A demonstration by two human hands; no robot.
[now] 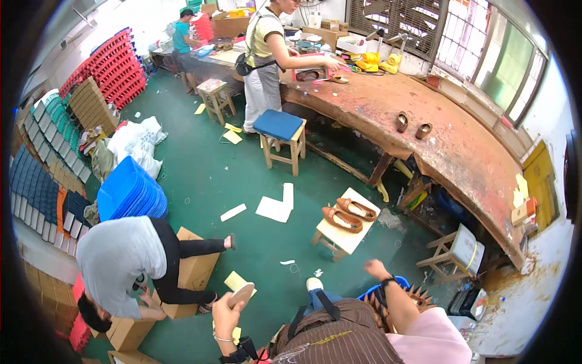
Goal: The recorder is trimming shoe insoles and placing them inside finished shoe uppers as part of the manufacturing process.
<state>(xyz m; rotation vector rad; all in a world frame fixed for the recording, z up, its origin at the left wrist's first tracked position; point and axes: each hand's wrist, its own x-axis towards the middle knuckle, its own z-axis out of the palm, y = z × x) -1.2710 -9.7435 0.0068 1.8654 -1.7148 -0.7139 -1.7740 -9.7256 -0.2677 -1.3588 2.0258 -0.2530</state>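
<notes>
At the near edge, a brown pinstriped apron (309, 347) carries a line of yellow lettering (330, 335). The person's left hand (226, 315) is closed around a flat, oval, pinkish-brown piece (244, 293), held up over the green floor (270, 255). Its long axis slants, the rounded free end pointing up and right. The right hand (377, 269), fingers curled, is near a blue tub (400, 281) of pointed brown pieces (419, 297); whether it grips anything cannot be told. Ahead, two brown slip-on shoes (342, 219) sit side by side on a pale wooden stool (353, 242). Beyond, a long, worn brown bench (467, 158) bears two small dark brown shoes (402, 123).
</notes>
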